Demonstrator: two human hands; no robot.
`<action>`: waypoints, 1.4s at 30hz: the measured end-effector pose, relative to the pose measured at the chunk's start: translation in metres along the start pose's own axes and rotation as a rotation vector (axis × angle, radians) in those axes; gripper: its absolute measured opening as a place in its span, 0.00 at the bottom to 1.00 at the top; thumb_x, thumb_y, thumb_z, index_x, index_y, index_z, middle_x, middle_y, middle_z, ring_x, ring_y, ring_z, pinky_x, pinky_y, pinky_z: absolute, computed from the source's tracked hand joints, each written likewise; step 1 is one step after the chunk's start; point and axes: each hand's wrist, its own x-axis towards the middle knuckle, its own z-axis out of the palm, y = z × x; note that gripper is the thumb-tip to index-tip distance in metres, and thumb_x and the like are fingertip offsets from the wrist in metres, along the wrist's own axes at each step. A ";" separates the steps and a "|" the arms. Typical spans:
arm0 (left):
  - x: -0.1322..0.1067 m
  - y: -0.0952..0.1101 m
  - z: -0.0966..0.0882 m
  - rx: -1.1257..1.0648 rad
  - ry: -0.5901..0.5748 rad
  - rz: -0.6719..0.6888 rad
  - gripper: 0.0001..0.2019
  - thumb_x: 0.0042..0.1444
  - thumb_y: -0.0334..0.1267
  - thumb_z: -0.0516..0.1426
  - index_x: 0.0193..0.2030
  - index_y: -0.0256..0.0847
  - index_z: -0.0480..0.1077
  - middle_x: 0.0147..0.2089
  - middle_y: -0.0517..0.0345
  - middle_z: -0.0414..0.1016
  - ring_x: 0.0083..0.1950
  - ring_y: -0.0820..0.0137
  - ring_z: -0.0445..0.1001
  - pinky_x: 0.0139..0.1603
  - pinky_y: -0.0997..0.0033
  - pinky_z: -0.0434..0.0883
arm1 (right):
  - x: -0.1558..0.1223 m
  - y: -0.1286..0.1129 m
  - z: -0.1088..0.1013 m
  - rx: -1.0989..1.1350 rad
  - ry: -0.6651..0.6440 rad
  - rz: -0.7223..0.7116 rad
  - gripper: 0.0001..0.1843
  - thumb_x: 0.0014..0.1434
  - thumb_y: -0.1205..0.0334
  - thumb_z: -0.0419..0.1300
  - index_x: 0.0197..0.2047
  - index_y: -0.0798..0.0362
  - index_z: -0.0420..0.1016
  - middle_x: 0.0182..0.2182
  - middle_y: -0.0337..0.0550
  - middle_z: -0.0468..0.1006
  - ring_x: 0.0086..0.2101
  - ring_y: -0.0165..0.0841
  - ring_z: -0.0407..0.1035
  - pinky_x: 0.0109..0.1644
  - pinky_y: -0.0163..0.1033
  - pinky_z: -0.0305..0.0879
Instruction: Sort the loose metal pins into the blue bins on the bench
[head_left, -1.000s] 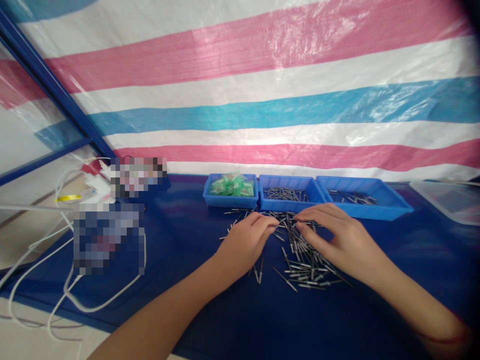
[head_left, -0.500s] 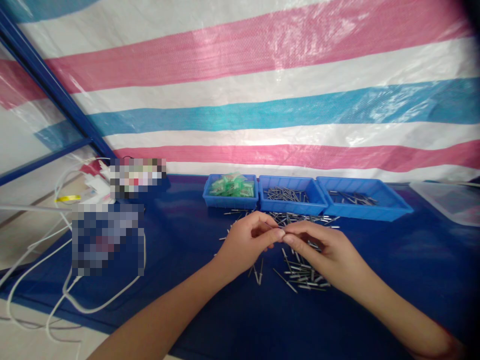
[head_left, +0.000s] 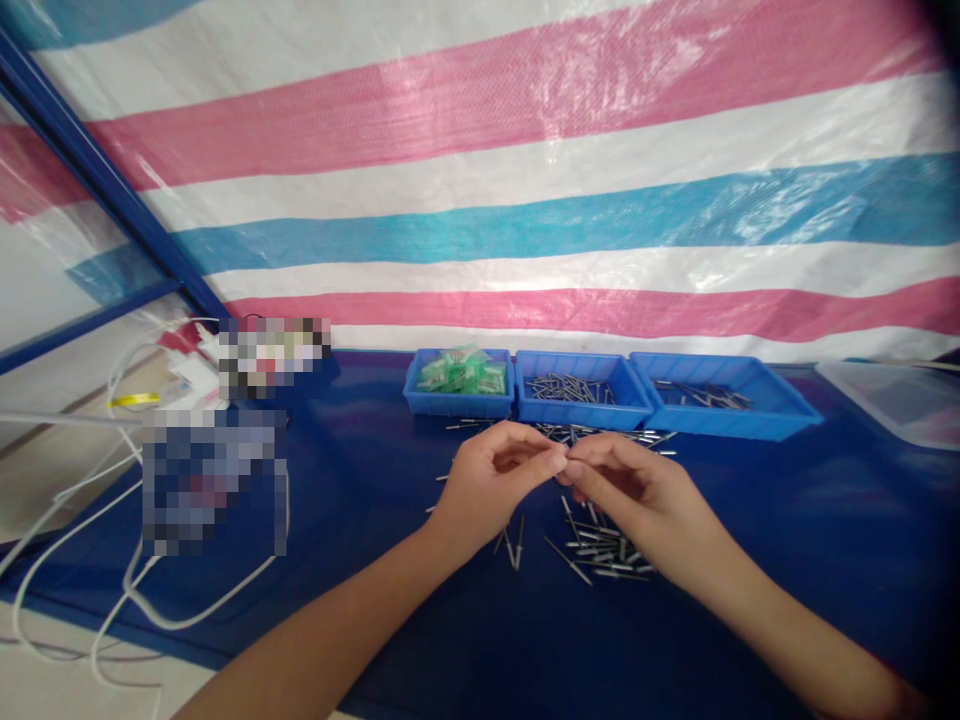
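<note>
Both hands meet fingertip to fingertip above the blue table, in the middle of the head view. My left hand (head_left: 487, 485) is closed in a pinch, thumb against forefinger. From the other side my right hand (head_left: 649, 500) pinches at the same spot. Between them is a thin blind rivet, mostly hidden by the fingertips. Under and around the hands lie loose blind rivets (head_left: 604, 550), silver with long thin stems. More of them are scattered behind the fingers, in front of the bins.
Along the back stand a blue bin (head_left: 459, 403) of green-and-white packets, a blue bin (head_left: 585, 410) of rivets and a wider blue bin (head_left: 742, 422) with fewer rivets. A clear plastic lid (head_left: 892, 405) lies right. White cables (head_left: 202, 622) and blurred-out items occupy the left.
My fingertips have shifted slightly and the right fingers are curled a little more. The thin stem seen by my left fingers before is now mostly hidden. Bins and loose rivets are unchanged.
</note>
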 end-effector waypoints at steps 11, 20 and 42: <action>-0.001 0.000 -0.003 0.117 -0.016 0.032 0.08 0.53 0.39 0.60 0.36 0.37 0.76 0.36 0.55 0.79 0.36 0.70 0.75 0.40 0.72 0.71 | -0.003 -0.008 0.003 -0.046 -0.135 0.026 0.14 0.63 0.52 0.54 0.37 0.53 0.73 0.27 0.41 0.74 0.28 0.29 0.68 0.33 0.35 0.67; -0.002 0.002 -0.001 0.143 0.006 0.074 0.07 0.53 0.38 0.60 0.35 0.37 0.76 0.39 0.53 0.78 0.38 0.69 0.75 0.41 0.71 0.72 | -0.004 -0.007 0.007 -0.035 -0.171 0.052 0.15 0.63 0.51 0.52 0.38 0.53 0.73 0.25 0.39 0.71 0.26 0.29 0.66 0.29 0.34 0.63; -0.002 -0.007 -0.020 1.411 -0.250 0.270 0.15 0.61 0.44 0.54 0.50 0.41 0.71 0.52 0.51 0.70 0.50 0.60 0.67 0.50 0.60 0.66 | 0.024 0.013 -0.104 -1.022 0.507 -0.164 0.06 0.61 0.57 0.52 0.37 0.45 0.70 0.29 0.46 0.72 0.29 0.40 0.67 0.32 0.43 0.56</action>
